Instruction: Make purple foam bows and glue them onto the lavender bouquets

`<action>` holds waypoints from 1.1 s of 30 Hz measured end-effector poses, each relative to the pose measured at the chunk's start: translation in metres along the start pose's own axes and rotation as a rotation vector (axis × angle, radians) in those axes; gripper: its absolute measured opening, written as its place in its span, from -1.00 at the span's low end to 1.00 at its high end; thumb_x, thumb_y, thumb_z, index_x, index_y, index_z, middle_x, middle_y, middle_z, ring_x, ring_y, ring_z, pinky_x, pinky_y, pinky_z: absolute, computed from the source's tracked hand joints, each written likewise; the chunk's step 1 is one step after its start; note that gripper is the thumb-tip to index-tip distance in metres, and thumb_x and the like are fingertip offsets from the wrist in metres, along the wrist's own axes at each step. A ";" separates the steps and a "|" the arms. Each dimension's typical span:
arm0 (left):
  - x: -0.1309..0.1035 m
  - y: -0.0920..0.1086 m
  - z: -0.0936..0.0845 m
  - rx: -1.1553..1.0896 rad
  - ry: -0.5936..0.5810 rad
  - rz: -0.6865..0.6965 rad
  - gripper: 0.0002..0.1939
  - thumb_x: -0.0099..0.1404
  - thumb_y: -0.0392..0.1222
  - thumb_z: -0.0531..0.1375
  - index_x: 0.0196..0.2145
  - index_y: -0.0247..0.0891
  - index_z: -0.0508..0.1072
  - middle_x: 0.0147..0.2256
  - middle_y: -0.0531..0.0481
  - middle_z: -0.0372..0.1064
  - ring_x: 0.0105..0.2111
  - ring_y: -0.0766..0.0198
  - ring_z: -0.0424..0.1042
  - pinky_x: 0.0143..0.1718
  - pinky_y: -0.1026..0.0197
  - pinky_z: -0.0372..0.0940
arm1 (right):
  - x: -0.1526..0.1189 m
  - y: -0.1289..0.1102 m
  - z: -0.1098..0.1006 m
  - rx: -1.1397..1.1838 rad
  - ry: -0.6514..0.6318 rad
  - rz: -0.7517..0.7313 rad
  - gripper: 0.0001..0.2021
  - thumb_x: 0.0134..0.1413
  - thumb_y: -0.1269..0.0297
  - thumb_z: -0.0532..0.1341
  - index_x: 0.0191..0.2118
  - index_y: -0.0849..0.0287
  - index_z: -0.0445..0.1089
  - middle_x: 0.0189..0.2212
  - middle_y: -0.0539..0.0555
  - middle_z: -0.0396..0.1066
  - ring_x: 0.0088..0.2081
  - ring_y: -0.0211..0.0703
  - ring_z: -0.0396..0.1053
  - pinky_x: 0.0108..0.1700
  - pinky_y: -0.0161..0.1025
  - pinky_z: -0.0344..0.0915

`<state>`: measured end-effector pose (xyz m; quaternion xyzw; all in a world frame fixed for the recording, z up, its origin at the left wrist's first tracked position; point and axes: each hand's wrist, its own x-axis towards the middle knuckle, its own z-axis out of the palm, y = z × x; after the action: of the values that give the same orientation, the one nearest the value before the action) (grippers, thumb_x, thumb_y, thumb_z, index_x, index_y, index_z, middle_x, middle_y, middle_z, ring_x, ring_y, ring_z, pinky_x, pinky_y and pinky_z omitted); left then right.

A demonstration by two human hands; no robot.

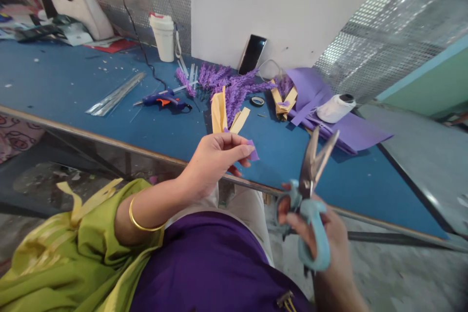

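My left hand (221, 153) is closed at the table's front edge, with a small purple strip (253, 151) pinched between thumb and finger. Yellow wrapping paper (219, 113) rises from behind the same hand around purple lavender sprigs (234, 102); the lower end of this bunch is hidden by my fingers. To the right, my right hand (318, 229) grips a pair of scissors (310, 175) by its light blue handles. The scissor blades are spread and point away from me, with nothing visible between them.
On the blue table (175, 136) lie a glue gun (164, 100), clear glue sticks (192, 75), thin wires (117, 93), a tape roll (257, 101) and a wrapped bunch (283, 105). Purple sheets (361, 129) carry a white thread cone (336, 108). Behind stand a cup (163, 39) and a phone (252, 53).
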<state>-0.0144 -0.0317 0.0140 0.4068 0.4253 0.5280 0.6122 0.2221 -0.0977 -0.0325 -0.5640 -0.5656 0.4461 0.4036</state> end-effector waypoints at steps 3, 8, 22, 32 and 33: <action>-0.007 -0.006 0.007 -0.074 -0.047 -0.076 -0.81 0.11 -0.16 0.37 -0.44 -0.31 0.46 -0.51 0.07 0.42 -0.50 0.40 0.39 -0.56 0.39 0.30 | 0.040 -0.011 -0.012 -0.349 0.185 -0.087 -0.46 -0.06 -0.09 0.36 0.00 0.12 0.46 -0.37 0.08 0.52 -0.36 -0.06 0.42 -0.27 -0.16 0.32; -0.012 -0.017 0.013 -0.109 -0.041 -0.098 -0.78 0.05 -0.19 0.41 -0.41 -0.33 0.46 -0.44 0.03 0.51 -0.51 0.38 0.46 -0.56 0.39 0.33 | 0.114 -0.021 -0.034 -1.142 0.235 0.012 -0.48 0.04 0.01 0.25 0.09 0.15 0.42 -0.18 0.21 0.57 -0.22 0.17 0.49 -0.32 -0.14 0.22; -0.015 -0.032 0.028 -0.211 0.017 -0.035 -0.77 0.07 -0.22 0.42 -0.38 -0.34 0.47 -0.43 0.01 0.54 -0.48 0.37 0.50 -0.55 0.41 0.37 | 0.080 -0.037 0.000 -0.486 0.144 -0.546 -0.87 0.18 0.25 0.26 -0.20 0.10 0.54 -0.27 0.07 0.54 -0.26 -0.11 0.47 -0.20 -0.20 0.34; -0.020 -0.048 0.028 -0.161 -0.014 -0.044 -0.83 0.10 -0.21 0.41 -0.38 -0.31 0.52 -0.45 0.05 0.49 -0.43 0.37 0.47 -0.51 0.41 0.37 | 0.037 -0.029 0.038 -0.250 0.250 -0.643 -0.87 0.13 0.52 0.26 -0.32 0.12 0.48 -0.38 -0.04 0.49 -0.33 -0.28 0.44 -0.28 -0.31 0.34; -0.020 -0.048 0.027 -0.128 -0.028 -0.046 -0.84 0.11 -0.20 0.41 -0.38 -0.31 0.54 -0.46 0.04 0.49 -0.43 0.37 0.47 -0.50 0.40 0.37 | 0.036 -0.029 0.038 -0.273 0.256 -0.668 -0.86 0.13 0.53 0.26 -0.31 0.13 0.48 -0.38 -0.04 0.49 -0.34 -0.29 0.44 -0.27 -0.31 0.35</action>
<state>0.0241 -0.0579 -0.0215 0.3641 0.3913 0.5345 0.6548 0.1762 -0.0626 -0.0166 -0.4482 -0.7175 0.1364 0.5155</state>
